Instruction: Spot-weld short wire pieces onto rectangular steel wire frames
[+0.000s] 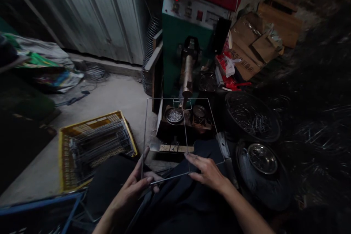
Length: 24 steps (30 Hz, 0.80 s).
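A thin metal wire frame [185, 128], roughly rectangular with a wire down its middle, is held between my hands above my lap. My left hand [135, 182] grips its near left corner, the thumb on the near wire. My right hand [207, 170] pinches the middle wire close to the near edge. The far edge, with a small bracket-like wire part, lies under the metal arm [188, 76] of a green machine [172, 44], by its tip; contact cannot be made out. A round dish [174, 116] of small metal bits sits just below that edge.
A yellow crate [61, 153] with wire frames stands on the left, a blue crate [55, 204] nearer. On the right are a dark tub [276, 128] of wire pieces and a steel bowl [262, 158]. Cardboard boxes [244, 58] lie behind. A wooden strip [177, 148] lies before my knees.
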Available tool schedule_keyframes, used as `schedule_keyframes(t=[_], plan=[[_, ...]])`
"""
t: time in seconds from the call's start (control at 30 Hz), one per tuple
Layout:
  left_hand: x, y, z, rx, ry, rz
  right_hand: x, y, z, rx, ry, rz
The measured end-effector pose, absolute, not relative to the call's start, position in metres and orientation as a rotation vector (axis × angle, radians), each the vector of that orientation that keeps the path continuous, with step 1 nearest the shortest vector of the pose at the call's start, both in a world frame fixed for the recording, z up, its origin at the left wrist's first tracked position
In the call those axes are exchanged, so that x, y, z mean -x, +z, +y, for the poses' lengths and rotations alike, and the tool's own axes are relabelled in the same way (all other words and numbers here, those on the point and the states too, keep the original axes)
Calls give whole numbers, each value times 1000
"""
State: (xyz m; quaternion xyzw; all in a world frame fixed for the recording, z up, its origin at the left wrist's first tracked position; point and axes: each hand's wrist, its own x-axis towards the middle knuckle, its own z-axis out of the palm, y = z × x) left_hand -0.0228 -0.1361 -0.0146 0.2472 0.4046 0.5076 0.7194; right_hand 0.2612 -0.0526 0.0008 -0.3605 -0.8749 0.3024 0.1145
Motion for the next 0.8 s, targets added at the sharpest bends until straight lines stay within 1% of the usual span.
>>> schedule_keyframes(t=[0.4,0.8], plan=[[25,-16,-134,-547,1084,939,-261,1,-52,1054,895,-2568],[28,-18,-131,-566,1058,974,-254,13,-57,1187,940,-2543]])
